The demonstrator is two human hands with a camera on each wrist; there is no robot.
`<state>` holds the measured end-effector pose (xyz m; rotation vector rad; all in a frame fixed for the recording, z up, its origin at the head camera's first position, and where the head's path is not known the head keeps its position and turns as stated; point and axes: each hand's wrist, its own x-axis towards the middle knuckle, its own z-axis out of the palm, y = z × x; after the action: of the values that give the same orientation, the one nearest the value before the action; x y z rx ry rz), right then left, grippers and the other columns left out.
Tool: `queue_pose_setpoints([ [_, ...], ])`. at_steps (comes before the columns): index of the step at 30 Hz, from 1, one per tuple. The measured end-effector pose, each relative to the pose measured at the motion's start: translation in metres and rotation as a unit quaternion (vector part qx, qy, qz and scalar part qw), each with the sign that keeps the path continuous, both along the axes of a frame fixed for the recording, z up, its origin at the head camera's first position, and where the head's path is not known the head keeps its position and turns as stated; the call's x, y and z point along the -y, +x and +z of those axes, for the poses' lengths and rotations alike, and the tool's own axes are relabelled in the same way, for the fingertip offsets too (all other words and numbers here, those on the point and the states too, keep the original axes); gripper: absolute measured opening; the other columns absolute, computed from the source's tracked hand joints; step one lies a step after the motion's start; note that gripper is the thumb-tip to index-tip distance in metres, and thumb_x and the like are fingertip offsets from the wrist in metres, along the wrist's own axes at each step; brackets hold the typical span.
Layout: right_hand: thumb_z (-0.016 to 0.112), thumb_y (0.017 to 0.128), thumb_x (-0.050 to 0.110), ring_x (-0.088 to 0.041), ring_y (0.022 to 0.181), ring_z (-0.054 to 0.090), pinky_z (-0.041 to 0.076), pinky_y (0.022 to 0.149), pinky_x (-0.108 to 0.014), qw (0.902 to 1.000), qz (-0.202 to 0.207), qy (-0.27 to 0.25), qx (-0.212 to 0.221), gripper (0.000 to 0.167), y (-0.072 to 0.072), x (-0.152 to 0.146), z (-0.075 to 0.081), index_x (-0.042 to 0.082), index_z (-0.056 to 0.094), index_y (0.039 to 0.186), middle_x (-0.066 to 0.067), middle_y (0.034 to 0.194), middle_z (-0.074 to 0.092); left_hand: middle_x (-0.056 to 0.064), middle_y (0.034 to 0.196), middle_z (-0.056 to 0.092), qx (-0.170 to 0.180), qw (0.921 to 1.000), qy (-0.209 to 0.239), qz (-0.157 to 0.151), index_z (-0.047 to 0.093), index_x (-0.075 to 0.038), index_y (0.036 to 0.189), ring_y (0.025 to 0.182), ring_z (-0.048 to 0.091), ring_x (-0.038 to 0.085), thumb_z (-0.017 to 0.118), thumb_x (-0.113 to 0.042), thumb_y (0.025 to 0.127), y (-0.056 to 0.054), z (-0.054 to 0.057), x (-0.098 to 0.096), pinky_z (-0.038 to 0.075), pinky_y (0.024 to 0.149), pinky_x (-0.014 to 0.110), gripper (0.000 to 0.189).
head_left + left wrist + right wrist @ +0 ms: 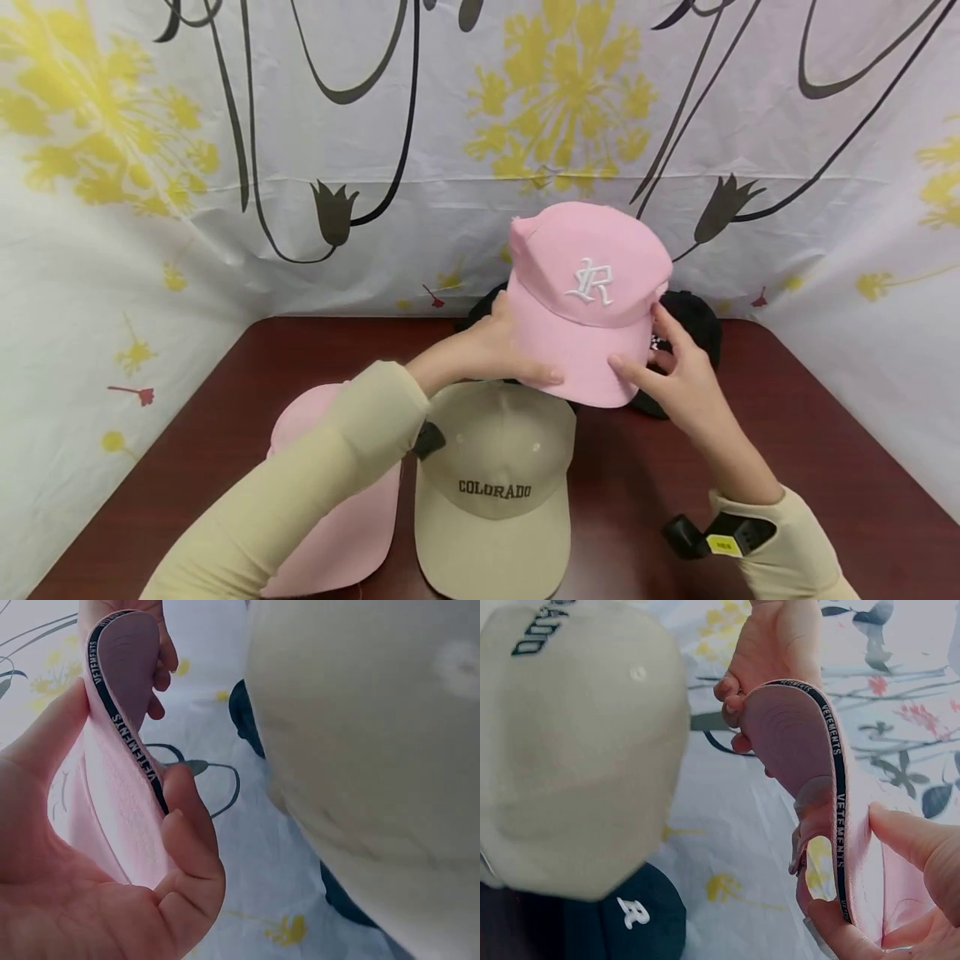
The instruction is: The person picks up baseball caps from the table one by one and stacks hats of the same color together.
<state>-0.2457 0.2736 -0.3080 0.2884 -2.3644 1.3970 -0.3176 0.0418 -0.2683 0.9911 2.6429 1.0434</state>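
Observation:
A pink cap (pixel 581 267) with a white embroidered R is raised above the table, its brim tilted down toward me. My left hand (pixel 491 346) grips one side of it, thumb along the brim. On the opposite side my right hand (pixel 678 379) pinches the cap near the brim's edge. Both wrist views show a black band lettered VETEMENTS (pixel 124 727) along the pink edge. Below my left hand sits a beige cap (pixel 495 446) marked COLORADO. Left of that lies a second pink cap (pixel 348 533), partly hidden by my left sleeve.
Behind the raised cap, a black cap (pixel 690 325) shows at the right, and more black (pixel 483 307) at the left. A dark cap with a white R (pixel 634 913) appears in the right wrist view. A patterned cloth (pixel 420 150) backs the dark red table (pixel 780 400).

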Motion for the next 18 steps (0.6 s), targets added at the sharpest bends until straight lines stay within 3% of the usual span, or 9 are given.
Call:
queue_pose_setpoints([
  [3, 0.067, 0.084, 0.011, 0.003, 0.086, 0.057, 0.049, 0.067, -0.016, 0.9999, 0.01, 0.002, 0.006, 0.082, 0.0, 0.009, 0.0, 0.004, 0.014, 0.146, -0.019, 0.134, 0.036, 0.015, 0.134, 0.024, 0.006, 0.9999, 0.015, -0.004, 0.015, -0.005, 0.138, 0.108, 0.041, 0.021, 0.081, -0.038, 0.064, 0.004, -0.001, 0.012, 0.038, 0.089, 0.033, 0.105],
  [7, 0.067, 0.084, 0.011, -0.017, 0.091, 0.062, 0.048, 0.068, -0.017, 0.9996, 0.021, 0.013, 0.013, 0.082, -0.001, 0.023, 0.001, 0.005, 0.014, 0.147, -0.019, 0.134, 0.036, 0.014, 0.131, 0.025, 0.019, 0.9994, 0.028, 0.01, 0.014, -0.004, 0.138, 0.107, 0.043, 0.022, 0.082, -0.036, 0.063, 0.01, -0.003, 0.028, 0.039, 0.089, 0.035, 0.106],
  [10, 0.067, 0.083, 0.011, -0.032, 0.094, 0.06, 0.048, 0.069, -0.017, 0.9994, 0.028, 0.015, 0.011, 0.082, -0.002, 0.033, 0.001, 0.005, 0.015, 0.147, -0.019, 0.134, 0.038, 0.011, 0.127, 0.031, 0.013, 0.9979, 0.063, -0.004, 0.019, -0.007, 0.135, 0.104, 0.045, 0.02, 0.083, -0.032, 0.062, 0.012, -0.004, 0.039, 0.04, 0.087, 0.034, 0.1],
  [14, 0.068, 0.083, 0.01, -0.034, 0.094, 0.06, 0.048, 0.07, -0.018, 0.9992, 0.037, 0.009, 0.011, 0.082, -0.003, 0.043, 0.001, 0.004, 0.015, 0.146, -0.018, 0.134, 0.037, 0.01, 0.13, 0.028, 0.01, 0.9956, 0.092, -0.014, 0.017, -0.011, 0.138, 0.109, 0.043, 0.017, 0.083, -0.03, 0.062, 0.018, -0.003, 0.054, 0.037, 0.091, 0.035, 0.103],
  [18, 0.068, 0.082, 0.01, -0.033, 0.097, 0.06, 0.048, 0.07, -0.02, 0.9987, 0.048, 0.007, 0.015, 0.083, -0.002, 0.054, 0.002, 0.004, 0.016, 0.146, -0.018, 0.134, 0.036, 0.012, 0.139, 0.018, 0.03, 0.9964, 0.077, 0.019, 0.005, -0.011, 0.143, 0.115, 0.039, 0.02, 0.082, -0.034, 0.062, 0.026, 0.0, 0.067, 0.034, 0.095, 0.038, 0.115],
])
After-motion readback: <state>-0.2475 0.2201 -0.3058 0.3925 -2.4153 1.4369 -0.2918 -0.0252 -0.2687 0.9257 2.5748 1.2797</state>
